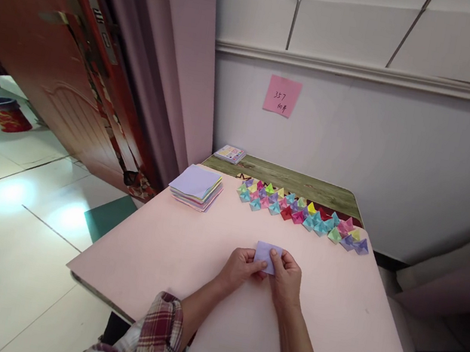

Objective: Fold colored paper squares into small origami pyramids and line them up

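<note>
Between my two hands is a small purple square of folded paper (266, 252), raised over the pink tabletop. My left hand (241, 269) pinches its left side and lower edge, thumb lying across the front. On the right side, my right hand (288, 279) grips it with the thumb pressed on its face. The fingers behind the paper are mostly hidden. Beyond the hands, several small folded paper pieces (298, 216) in many colours stand in rows. A stack of coloured paper sheets (196, 184), purple on top, lies to the left.
The pink-covered table (167, 249) has a green wood-look strip (298, 181) at its back. A small packet (230, 153) sits at the back left corner. A pink note (282, 96) is stuck on the wall. Left are a curtain, a red door (53, 47) and a bin (3, 114).
</note>
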A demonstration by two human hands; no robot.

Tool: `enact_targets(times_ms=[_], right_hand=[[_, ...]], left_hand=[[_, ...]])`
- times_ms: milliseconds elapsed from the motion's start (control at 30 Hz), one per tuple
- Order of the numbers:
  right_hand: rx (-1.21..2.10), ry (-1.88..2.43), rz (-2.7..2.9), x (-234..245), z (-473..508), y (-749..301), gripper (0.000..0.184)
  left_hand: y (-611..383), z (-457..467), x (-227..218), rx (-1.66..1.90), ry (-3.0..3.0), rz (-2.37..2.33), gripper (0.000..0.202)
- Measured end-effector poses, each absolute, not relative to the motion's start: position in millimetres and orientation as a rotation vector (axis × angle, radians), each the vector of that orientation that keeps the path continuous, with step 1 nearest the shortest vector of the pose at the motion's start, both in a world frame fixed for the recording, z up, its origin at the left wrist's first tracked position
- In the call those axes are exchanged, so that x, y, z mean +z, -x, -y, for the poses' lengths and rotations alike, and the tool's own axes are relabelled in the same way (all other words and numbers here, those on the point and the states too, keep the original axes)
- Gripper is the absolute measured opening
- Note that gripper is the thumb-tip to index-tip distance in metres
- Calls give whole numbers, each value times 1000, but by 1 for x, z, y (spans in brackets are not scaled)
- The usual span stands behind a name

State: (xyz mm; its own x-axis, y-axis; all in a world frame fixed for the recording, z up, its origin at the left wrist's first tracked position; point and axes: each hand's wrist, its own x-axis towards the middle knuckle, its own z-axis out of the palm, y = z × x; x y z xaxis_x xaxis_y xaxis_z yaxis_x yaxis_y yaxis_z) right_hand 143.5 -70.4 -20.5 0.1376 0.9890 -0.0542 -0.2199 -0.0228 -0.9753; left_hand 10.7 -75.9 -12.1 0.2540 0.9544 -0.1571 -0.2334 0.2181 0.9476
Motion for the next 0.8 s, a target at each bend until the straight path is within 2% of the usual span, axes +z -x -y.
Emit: enact_targets(times_ms=[167, 333, 500, 700, 800], right_hand=[[1259, 1140, 893, -24, 70, -144, 35], [1429, 1106, 1247, -15, 73, -145, 33], [1493, 1057, 1242, -15, 74, -145, 33], [1382, 1138, 1029, -28, 70, -143, 36], [1345, 1145, 895, -28, 69, -143, 35]], left_hand=[[-11, 71, -15, 1271, -788, -927, 31], [-10, 66, -15, 1522, -573, -1014, 33], [-8, 68, -15, 1417, -754, -1086, 32], [-5, 71, -15, 1335, -919, -1024, 30], [-2, 73, -11, 1341, -1011, -968, 43]])
